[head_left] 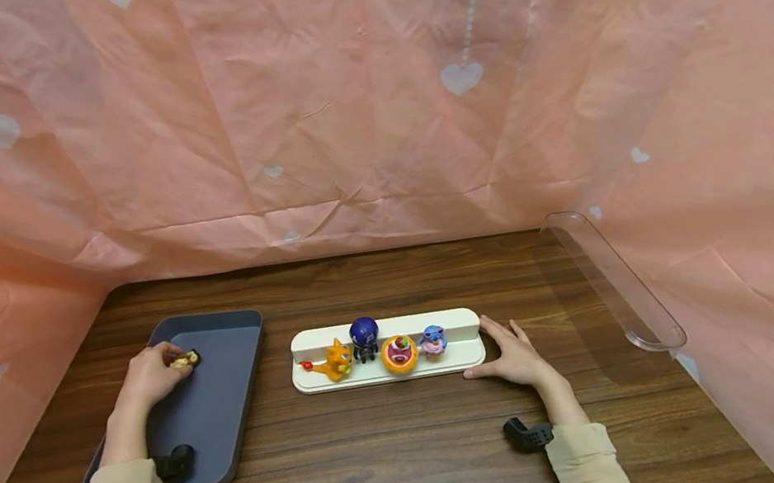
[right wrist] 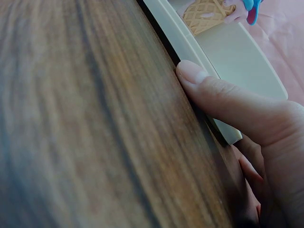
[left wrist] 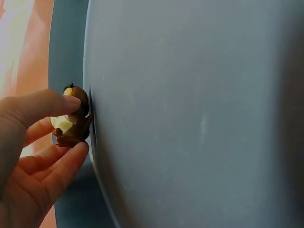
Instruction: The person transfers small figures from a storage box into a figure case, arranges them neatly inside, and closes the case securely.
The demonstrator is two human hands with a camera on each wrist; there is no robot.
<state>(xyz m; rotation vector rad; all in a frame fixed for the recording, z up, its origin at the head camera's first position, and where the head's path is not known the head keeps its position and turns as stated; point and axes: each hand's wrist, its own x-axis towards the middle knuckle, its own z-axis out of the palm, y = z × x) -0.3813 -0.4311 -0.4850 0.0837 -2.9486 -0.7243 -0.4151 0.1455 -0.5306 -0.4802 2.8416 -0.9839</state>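
My left hand (head_left: 152, 372) pinches a small brown and pale-yellow animal figurine (left wrist: 70, 114) by the far left wall of a dark grey tray (head_left: 247, 371). Thumb and fingertips lie on opposite sides of the toy. At the right end of a white stepped stand (head_left: 443, 318), my right hand (head_left: 517, 356) rests with spread, mostly straight fingers; its thumb touches the front edge. On the stand are an orange dragon-like figurine (head_left: 338, 360), a dark blue-headed figurine (head_left: 364, 335), a round orange-rimmed figurine (head_left: 400, 354) and a blue figurine with a pink-topped cone (head_left: 433, 340).
A clear plastic cover (head_left: 613, 274) leans against the pink curtain (head_left: 718, 142) at the right side of the brown wooden table (head_left: 360, 462). Dark wrist-camera mounts (head_left: 528, 434) stick out inward from both wrists. Curtain also closes off the back and left.
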